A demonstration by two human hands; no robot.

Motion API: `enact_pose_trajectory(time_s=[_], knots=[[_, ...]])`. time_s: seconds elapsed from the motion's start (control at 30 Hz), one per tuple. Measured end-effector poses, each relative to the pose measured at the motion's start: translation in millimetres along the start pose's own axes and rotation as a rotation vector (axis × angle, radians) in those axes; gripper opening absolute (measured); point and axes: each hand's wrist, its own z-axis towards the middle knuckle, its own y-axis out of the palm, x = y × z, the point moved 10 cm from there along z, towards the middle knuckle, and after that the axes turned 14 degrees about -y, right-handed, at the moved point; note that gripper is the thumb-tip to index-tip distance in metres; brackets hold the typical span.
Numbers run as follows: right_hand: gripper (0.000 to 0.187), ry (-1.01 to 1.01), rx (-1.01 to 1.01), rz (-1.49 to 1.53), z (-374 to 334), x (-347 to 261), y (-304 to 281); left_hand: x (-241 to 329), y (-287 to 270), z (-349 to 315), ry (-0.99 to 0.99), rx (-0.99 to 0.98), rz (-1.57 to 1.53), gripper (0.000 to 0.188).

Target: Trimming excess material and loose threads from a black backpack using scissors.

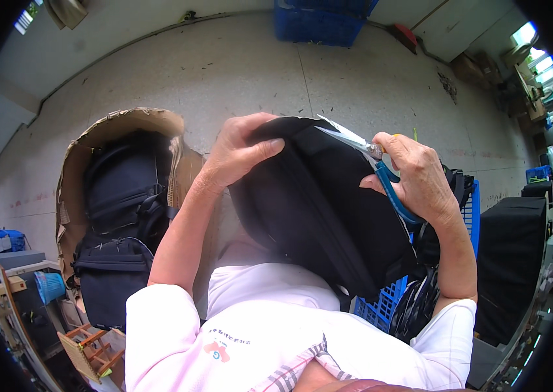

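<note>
A black fabric bag (315, 189), which looks like a backpack, leans across my lap, with a strap or seam band running down its face. My left hand (243, 149) grips its upper left edge, thumb on the near face and fingers behind. In my right hand (417, 171) is a pair of scissors (355, 140) with teal handles. Their metal blades are parted and lie along the bag's upper right edge, pointing left. Whether they have a thread between them is too small to tell.
At my left stands a cardboard box (67, 170) holding black backpacks (123, 183). To my right a blue plastic crate (381, 304) holds more black items. A blue bin (319, 26) stands ahead by the wall. A wooden stool (97, 353) is at lower left; a black block (510, 261) is at right.
</note>
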Motion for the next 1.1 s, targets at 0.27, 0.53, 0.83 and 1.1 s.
enact_pose_trajectory(time_s=[0.27, 0.53, 0.83, 1.1], knots=[[0.048, -0.035, -0.006, 0.060, -5.6, 0.5, 5.2, 1.2, 5.7, 0.8, 0.036, -0.024, 0.013, 0.025], [0.052, -0.102, 0.011, 0.044, 11.7, -0.1, -5.9, 14.0, 14.1, -3.7, 0.074, -0.008, 0.062, 0.023], [0.043, -0.160, -0.064, -0.057, 11.1, 4.1, -2.3, 12.4, 14.4, -1.6, 0.069, 0.033, 0.110, 0.023], [0.044, -0.138, 0.048, 0.037, 7.6, 0.7, -6.9, 12.0, 20.1, 0.8, 0.070, 0.017, 0.106, 0.020]])
